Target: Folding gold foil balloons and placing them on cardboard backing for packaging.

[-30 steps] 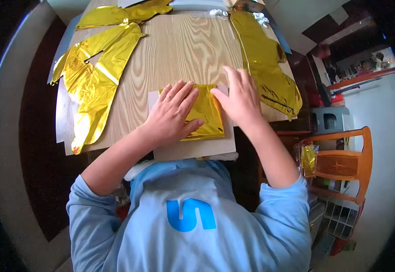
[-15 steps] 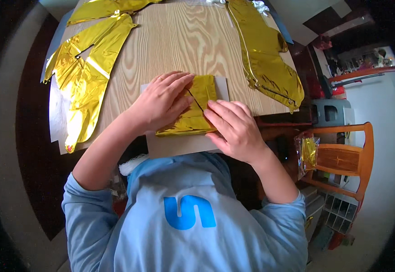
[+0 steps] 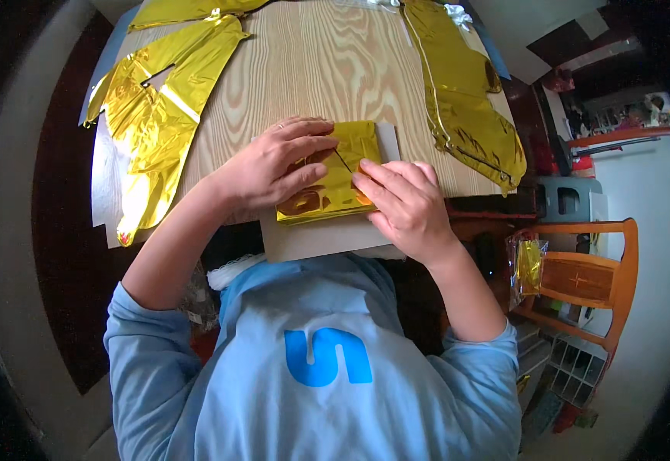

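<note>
A gold foil balloon (image 3: pixel 362 140), folded into a flat square packet, lies in front of me on a pale sheet of card (image 3: pixel 312 244). A thin dark line runs slantwise across its top. My left hand (image 3: pixel 282 163) rests over the packet's left side, fingers stretched out and thumb apart. At the right edge, my right hand (image 3: pixel 408 201) has its fingers together on the foil and its thumb low by the rim, gripping that edge. The undersides of both hands are hidden.
Unfolded gold foil balloons lie on the wood-grain table (image 3: pixel 304 69): a creased one (image 3: pixel 192 84) at left, a long one (image 3: pixel 465 100) at right. A wooden chair (image 3: pixel 581 273) stands at right, beside a clear bag (image 3: pixel 531 265) with gold foil inside.
The packet looks flatter and squarer, its front edge straighter. My left hand lies more spread on it, and the right hand stays at the right edge. The whole view has shifted slightly.
</note>
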### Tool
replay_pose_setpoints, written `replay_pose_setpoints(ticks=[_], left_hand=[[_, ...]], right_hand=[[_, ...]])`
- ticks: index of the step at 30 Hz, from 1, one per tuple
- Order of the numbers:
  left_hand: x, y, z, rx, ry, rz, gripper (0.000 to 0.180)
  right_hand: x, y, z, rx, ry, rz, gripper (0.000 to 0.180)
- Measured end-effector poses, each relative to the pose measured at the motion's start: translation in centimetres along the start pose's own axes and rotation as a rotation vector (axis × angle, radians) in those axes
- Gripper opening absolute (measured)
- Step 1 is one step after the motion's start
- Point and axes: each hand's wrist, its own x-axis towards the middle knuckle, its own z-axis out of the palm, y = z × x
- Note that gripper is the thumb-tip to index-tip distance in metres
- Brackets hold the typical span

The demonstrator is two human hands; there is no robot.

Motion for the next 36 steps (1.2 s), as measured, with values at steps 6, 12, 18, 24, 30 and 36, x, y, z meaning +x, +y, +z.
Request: replay_pose_setpoints(ticks=[6, 12, 18, 24, 30, 36], left_hand=[[-3.4, 2.0, -1.0, 0.271, -0.047, 0.064, 0.079], [-5.7, 2.8, 0.9, 0.355, -0.006, 0.015, 0.073], [-6.0, 2.1, 1.6, 0.394, 0.026, 0.088, 0.060], [-5.9, 2.0, 1.6, 0.391, 0.084, 0.125, 0.048], [-6.0, 1.7, 1.6, 0.323, 0.103, 0.158, 0.042], [-6.0, 1.6, 1.1, 0.454, 0.199, 0.312, 0.033]], right_hand=[[0.0, 0.5, -0.3, 0.042, -0.051, 0.008, 0.053], [-0.4, 1.2, 1.0, 0.013, 0.016, -0.042, 0.042], [0.2, 0.7, -0.2, 0.106, -0.040, 0.019, 0.050], [0.3, 1.3, -0.5, 0.107, -0.114, -0.026, 0.051], [0.1, 1.3, 0.2, 0.034, -0.022, -0.073, 0.041], [-0.5, 1.4, 1.0, -0.057, 0.118, -0.151, 0.026]])
